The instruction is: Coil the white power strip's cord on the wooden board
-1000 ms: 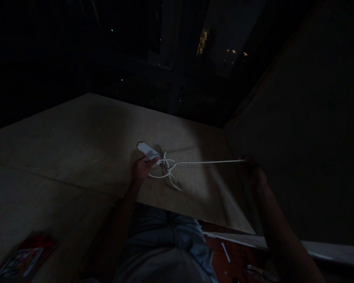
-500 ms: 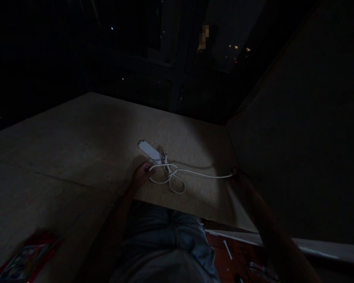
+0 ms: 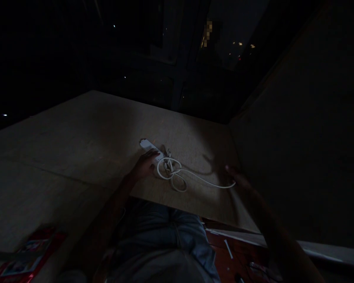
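Observation:
A white power strip lies on a plywood board in dim light. Its white cord is tangled in loops beside it and trails right. My left hand rests on the near end of the strip, where the cord starts, fingers curled over it. My right hand is at the far end of the cord near the board's right edge, dark and blurred; its fingers seem closed on the cord end.
An upright board forms a wall on the right. A red printed packet lies at the lower left. My legs in grey trousers show below the board's front edge. A dark window with distant lights lies beyond.
The cord was stretched taut to the right; it now lies slack and curved on the board. My right hand has come inward and lower. My left hand has stayed by the strip.

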`<state>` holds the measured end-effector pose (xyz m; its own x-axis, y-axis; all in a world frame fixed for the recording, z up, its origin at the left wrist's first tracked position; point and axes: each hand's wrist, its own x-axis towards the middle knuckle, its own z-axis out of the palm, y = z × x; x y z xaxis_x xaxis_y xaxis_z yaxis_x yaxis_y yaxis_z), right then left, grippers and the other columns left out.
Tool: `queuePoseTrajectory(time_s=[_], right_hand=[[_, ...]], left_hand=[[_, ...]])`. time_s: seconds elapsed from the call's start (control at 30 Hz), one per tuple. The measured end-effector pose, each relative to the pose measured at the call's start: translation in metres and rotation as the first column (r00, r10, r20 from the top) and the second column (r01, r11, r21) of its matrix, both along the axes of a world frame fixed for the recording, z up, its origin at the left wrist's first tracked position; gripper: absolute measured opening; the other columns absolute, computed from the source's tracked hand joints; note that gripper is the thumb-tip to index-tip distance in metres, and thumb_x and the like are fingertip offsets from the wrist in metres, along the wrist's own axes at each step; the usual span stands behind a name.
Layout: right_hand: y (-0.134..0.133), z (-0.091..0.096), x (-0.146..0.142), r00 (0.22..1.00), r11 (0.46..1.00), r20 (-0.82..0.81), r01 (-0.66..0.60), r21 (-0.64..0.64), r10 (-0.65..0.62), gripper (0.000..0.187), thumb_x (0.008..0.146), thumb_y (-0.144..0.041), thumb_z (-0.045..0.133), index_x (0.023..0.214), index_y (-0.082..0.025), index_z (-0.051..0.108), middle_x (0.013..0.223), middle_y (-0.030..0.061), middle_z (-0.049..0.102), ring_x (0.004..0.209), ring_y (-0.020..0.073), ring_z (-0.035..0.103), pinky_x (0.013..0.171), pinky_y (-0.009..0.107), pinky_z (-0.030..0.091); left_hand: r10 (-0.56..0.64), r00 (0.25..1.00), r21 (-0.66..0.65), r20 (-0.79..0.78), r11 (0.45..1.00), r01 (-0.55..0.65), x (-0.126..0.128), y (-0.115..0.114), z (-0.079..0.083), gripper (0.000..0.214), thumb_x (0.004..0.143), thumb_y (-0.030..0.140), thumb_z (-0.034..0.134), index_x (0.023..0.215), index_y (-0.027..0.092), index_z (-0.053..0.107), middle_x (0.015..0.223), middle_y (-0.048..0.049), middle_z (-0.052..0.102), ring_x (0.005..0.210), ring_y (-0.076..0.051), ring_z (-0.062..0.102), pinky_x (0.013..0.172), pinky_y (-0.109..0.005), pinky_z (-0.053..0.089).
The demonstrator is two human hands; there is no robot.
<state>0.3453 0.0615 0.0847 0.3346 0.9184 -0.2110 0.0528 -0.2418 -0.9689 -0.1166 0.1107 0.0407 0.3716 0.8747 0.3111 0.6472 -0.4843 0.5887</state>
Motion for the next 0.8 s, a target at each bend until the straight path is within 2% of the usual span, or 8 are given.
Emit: queuePoseTrajectory(time_s=[0.1, 0.17, 0.27, 0.4, 0.47, 0.6, 0.7, 0.8], right_hand=[[-0.001, 0.022, -0.011, 0.944, 0.962, 0.182, -0.269, -0.050, 0.274, 0.057, 0.050, -0.037, 0.092, 0.102, -0.020, 0.075, 0.091, 0.0045, 0.074, 0.080, 0.0200, 0.067, 0.064, 0.027, 0.055], [-0.002, 0.031, -0.022, 0.827, 0.865, 0.256, -0.493, -0.097, 0.500, 0.060, 0.050, -0.037, 0.091, 0.106, -0.022, 0.075, 0.100, 0.0060, 0.075, 0.093, 0.0236, 0.068, 0.079, 0.033, 0.056], [-0.004, 0.037, -0.045, 0.563, 0.664, 0.379, -0.710, -0.232, 0.734, 0.065, 0.056, -0.046, 0.088, 0.115, -0.024, 0.073, 0.108, 0.0075, 0.075, 0.096, 0.0256, 0.069, 0.085, 0.037, 0.055], [-0.005, 0.038, -0.095, 0.148, 0.450, 0.549, -0.759, -0.470, 0.823, 0.065, 0.065, -0.063, 0.078, 0.120, -0.029, 0.071, 0.118, 0.0064, 0.073, 0.107, 0.0293, 0.068, 0.090, 0.036, 0.051], [-0.004, 0.038, -0.123, 0.014, 0.421, 0.583, -0.705, -0.570, 0.812, 0.056, 0.070, -0.068, 0.071, 0.111, -0.031, 0.075, 0.117, 0.0051, 0.074, 0.107, 0.0305, 0.068, 0.087, 0.035, 0.051], [-0.002, 0.037, -0.162, -0.070, 0.480, 0.645, -0.608, -0.632, 0.761, 0.045, 0.083, -0.066, 0.058, 0.096, -0.029, 0.078, 0.105, 0.0056, 0.077, 0.096, 0.0281, 0.071, 0.074, 0.031, 0.049], [0.003, 0.036, -0.162, -0.105, 0.503, 0.669, -0.576, -0.644, 0.736, 0.033, 0.086, -0.049, 0.059, 0.103, -0.027, 0.077, 0.111, 0.0061, 0.075, 0.100, 0.0270, 0.070, 0.073, 0.029, 0.047], [0.014, 0.036, -0.136, -0.083, 0.514, 0.684, -0.595, -0.617, 0.725, 0.027, 0.089, -0.038, 0.054, 0.100, -0.027, 0.077, 0.107, 0.0042, 0.075, 0.096, 0.0234, 0.069, 0.072, 0.027, 0.046]], left_hand=[[-0.128, 0.968, -0.011, -0.216, 0.992, 0.129, 0.009, 0.019, 0.006, 0.051, 0.080, 0.025, 0.061, 0.132, 0.022, 0.060, 0.143, -0.0112, 0.055, 0.143, -0.032, 0.034, 0.116, -0.049, 0.026], [-0.166, 0.942, -0.006, -0.293, 0.985, 0.172, 0.017, 0.028, 0.010, 0.047, 0.082, 0.030, 0.063, 0.129, 0.024, 0.062, 0.142, -0.0106, 0.055, 0.143, -0.031, 0.034, 0.116, -0.049, 0.023], [-0.221, 0.900, 0.027, -0.377, 0.968, 0.249, 0.024, 0.038, 0.015, 0.038, 0.085, 0.031, 0.062, 0.123, 0.023, 0.066, 0.133, -0.0118, 0.061, 0.134, -0.029, 0.044, 0.114, -0.047, 0.022], [-0.245, 0.834, 0.033, -0.494, 0.954, 0.299, 0.027, 0.046, 0.019, 0.040, 0.087, 0.038, 0.061, 0.123, 0.022, 0.067, 0.124, -0.0135, 0.063, 0.120, -0.032, 0.053, 0.107, -0.048, 0.030], [-0.228, 0.819, 0.031, -0.526, 0.958, 0.286, 0.027, 0.046, 0.020, 0.042, 0.087, 0.043, 0.060, 0.122, 0.022, 0.068, 0.122, -0.0139, 0.064, 0.117, -0.033, 0.055, 0.104, -0.047, 0.033], [-0.202, 0.818, 0.007, -0.539, 0.970, 0.244, 0.027, 0.038, 0.019, 0.039, 0.088, 0.043, 0.057, 0.120, 0.024, 0.069, 0.124, -0.0140, 0.062, 0.114, -0.032, 0.058, 0.100, -0.044, 0.039], [-0.187, 0.822, 0.011, -0.538, 0.973, 0.229, 0.023, 0.031, 0.016, 0.038, 0.088, 0.036, 0.057, 0.123, 0.025, 0.067, 0.126, -0.0129, 0.061, 0.118, -0.031, 0.056, 0.100, -0.042, 0.040], [-0.183, 0.841, 0.056, -0.509, 0.968, 0.245, 0.015, 0.027, 0.011, 0.036, 0.088, 0.031, 0.056, 0.121, 0.027, 0.068, 0.128, -0.0108, 0.061, 0.122, -0.030, 0.052, 0.101, -0.043, 0.039]])
